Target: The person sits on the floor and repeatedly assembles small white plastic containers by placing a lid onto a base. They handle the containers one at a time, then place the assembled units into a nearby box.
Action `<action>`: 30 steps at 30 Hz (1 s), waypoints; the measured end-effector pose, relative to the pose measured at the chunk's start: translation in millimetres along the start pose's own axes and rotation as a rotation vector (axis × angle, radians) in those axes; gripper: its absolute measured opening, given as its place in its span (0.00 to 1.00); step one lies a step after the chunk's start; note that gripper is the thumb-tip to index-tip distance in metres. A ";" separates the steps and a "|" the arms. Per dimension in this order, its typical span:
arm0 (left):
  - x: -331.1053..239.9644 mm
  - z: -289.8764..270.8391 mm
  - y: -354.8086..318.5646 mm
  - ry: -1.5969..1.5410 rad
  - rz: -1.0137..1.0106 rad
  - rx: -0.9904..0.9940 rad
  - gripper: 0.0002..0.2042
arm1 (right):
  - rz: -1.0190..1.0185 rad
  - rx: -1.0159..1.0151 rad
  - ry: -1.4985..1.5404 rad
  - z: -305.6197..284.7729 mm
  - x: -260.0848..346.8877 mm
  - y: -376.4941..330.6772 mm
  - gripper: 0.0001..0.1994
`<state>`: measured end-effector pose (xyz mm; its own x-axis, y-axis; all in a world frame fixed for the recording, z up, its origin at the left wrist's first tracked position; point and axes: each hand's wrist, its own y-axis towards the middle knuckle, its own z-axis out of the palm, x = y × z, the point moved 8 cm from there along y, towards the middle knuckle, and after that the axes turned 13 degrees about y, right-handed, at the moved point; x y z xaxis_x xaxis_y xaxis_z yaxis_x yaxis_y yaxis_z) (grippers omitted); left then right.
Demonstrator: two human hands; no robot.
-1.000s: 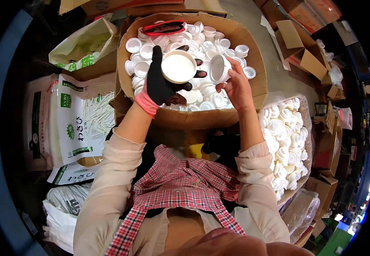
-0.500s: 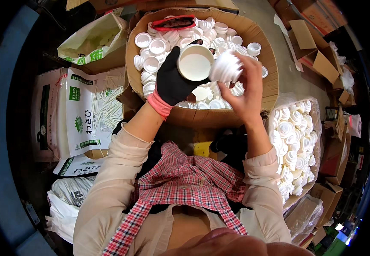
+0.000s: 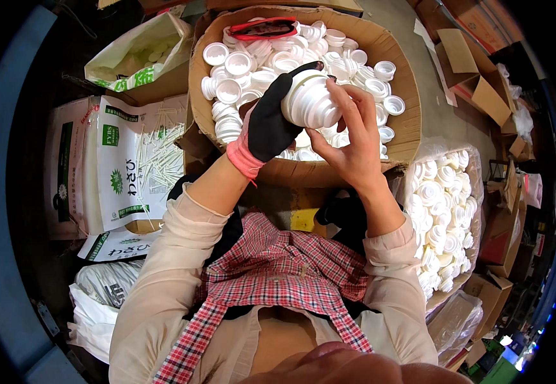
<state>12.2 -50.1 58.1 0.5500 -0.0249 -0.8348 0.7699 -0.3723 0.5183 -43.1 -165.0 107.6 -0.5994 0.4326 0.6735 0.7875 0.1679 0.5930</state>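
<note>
My left hand [image 3: 270, 121], in a black glove with a pink cuff, is closed around a white round cup [image 3: 293, 84] above a big cardboard box. Against the cup's mouth sits a white ribbed, stepped plastic piece [image 3: 315, 107], which hides the cup's inside. My bare right hand [image 3: 358, 141] grips that ribbed piece from the right, fingers curved over its far side and thumb beneath. Below both hands, the cardboard box [image 3: 401, 70] holds many loose white round plastic parts [image 3: 237, 63]. Whether the two held pieces are locked together cannot be seen.
A red pouch [image 3: 263, 28] lies on the parts at the box's far side. To the left are a bag [image 3: 166, 38] and thin white sticks [image 3: 163, 157] on printed sheeting. At right, a plastic-lined box [image 3: 473, 211] holds ribbed white pieces. Open cartons [image 3: 483, 96] stand farther right.
My right hand has brought the ribbed piece leftward onto the cup, covering its open mouth. The left hand has shifted slightly right and turned the cup.
</note>
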 end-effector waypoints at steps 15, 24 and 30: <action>5.9 4.3 -6.0 -0.289 -0.352 0.028 0.30 | 0.077 0.040 0.029 3.3 -3.4 0.3 0.39; 16.3 11.9 -15.8 -0.461 -0.535 0.040 0.27 | 0.499 -0.023 0.832 6.3 -47.4 -4.6 0.31; 44.0 19.6 -28.1 -0.584 -0.624 0.010 0.18 | 0.464 0.000 0.682 0.2 -62.0 -12.3 0.33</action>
<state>8.4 -59.0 3.2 -0.2309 -0.2854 -0.9302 0.8719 -0.4849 -0.0676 -15.5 -193.7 58.4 -0.1688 -0.1753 0.9699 0.9764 0.1044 0.1888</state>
